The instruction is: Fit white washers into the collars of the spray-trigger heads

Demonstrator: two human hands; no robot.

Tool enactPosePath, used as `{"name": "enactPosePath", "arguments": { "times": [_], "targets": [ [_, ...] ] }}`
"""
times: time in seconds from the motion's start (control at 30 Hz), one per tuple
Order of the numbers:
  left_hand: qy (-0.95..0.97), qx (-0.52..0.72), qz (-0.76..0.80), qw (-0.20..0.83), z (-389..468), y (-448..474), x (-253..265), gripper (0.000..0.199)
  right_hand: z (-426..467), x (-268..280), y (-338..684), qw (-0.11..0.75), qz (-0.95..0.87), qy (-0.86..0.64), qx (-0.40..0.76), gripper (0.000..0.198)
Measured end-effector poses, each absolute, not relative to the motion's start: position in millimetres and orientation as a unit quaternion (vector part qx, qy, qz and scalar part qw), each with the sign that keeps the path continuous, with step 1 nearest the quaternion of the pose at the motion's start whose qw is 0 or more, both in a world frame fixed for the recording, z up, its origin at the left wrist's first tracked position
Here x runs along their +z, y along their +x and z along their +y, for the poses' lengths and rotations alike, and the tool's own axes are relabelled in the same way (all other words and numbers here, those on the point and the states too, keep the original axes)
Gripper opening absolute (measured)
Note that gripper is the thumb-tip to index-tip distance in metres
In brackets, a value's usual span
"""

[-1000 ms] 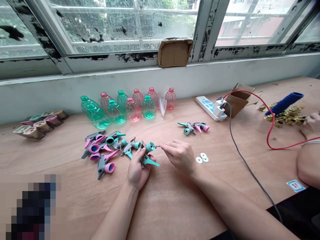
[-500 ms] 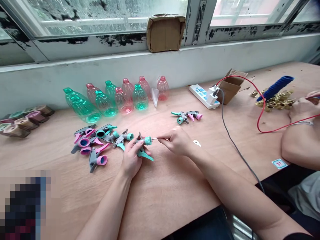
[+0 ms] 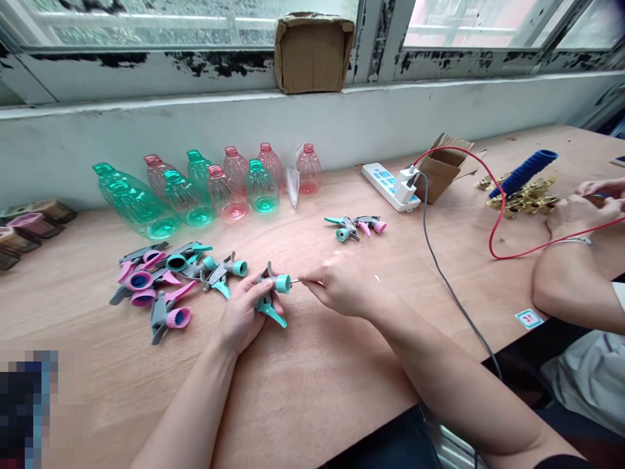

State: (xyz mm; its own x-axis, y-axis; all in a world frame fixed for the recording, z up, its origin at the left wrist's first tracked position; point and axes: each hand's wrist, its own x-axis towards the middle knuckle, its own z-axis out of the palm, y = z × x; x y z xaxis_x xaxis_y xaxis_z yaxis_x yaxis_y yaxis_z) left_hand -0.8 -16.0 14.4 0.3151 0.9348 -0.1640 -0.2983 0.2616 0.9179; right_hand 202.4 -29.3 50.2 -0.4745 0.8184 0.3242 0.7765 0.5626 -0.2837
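Your left hand [image 3: 243,314] is wrapped round a grey-and-teal spray head [image 3: 277,284], thumb uppermost, apparently to steady it; its collar [image 3: 283,283] points to three o'clock, giving your right hand [image 3: 339,283] a straight line in. That hand pinches a thin metal rod [image 3: 294,281] at the collar, though whether the tip sits inside is hard to tell. From the held piece, loose spray heads [image 3: 156,279] heap at nine o'clock, handy for your left; a separate pair [image 3: 347,230] lies at two. Bottles [image 3: 224,197] gather at eleven near the wall [image 3: 366,124], back from your fingers.
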Motion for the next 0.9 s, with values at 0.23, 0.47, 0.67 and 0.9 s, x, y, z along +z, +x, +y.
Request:
{"name": "enactPosePath", "arguments": {
  "times": [0.23,0.47,0.67,0.9],
  "targets": [
    [0.427,0.510,0.363,0.652,-20,7,13,0.026,-29,39,191,0.344,-0.749,-0.515,0.235,0.028],
    [0.405,0.505,0.338,0.683,-21,1,14,0.025,-16,28,197,0.371,-0.684,-0.493,0.389,0.025],
    [0.377,0.504,0.332,0.703,-21,-1,16,0.023,-14,20,195,0.399,-0.664,-0.455,0.440,0.023],
    [0.332,0.519,0.313,0.722,-21,-2,20,0.019,-15,17,188,0.442,-0.623,-0.427,0.484,0.021]
  ]
}}
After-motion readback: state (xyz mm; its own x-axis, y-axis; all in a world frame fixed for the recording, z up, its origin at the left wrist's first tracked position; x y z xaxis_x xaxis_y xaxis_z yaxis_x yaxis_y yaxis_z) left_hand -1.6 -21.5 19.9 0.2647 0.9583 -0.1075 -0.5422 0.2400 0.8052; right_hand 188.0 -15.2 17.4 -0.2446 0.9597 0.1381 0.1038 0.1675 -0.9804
